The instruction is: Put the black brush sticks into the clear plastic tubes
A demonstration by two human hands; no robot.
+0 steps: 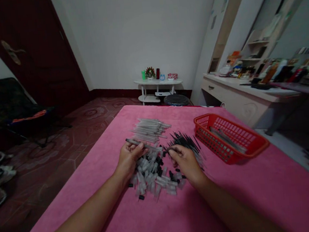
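Fingers (138,147) of the left hand (127,160): closed around a slender pen barrel (151,147), which slants across the pile, its dark end to the left and its other end toward the right hand.
Fingers of the right hand (187,161): pinched on a small dark pen part (167,150), held just beside that barrel's right end; whether the two touch cannot be told.
Pink-covered bench (161,225): spreads under both forearms and carries the pen parts.
Clear pen caps (149,178): heaped loosely below and between the hands, with small black pieces (142,197) mixed in and a few at the edges.
Dark thin rods (185,141): fanned in a bundle just beyond the right hand, their pointed ends away from the person.
Pale pen barrels (149,129): stacked lengthwise in a pile beyond the left hand.
Red plastic basket (212,149): right of the rods, slatted, with slim greyish items (226,139) lying inside.
Dressing table (250,107): at the right, crowded with bottles.
Camouflage folding chair (1,98): at the left, before a dark red door (37,66).
Low white stand (145,82): against the far wall, bearing a flower arrangement (150,72).
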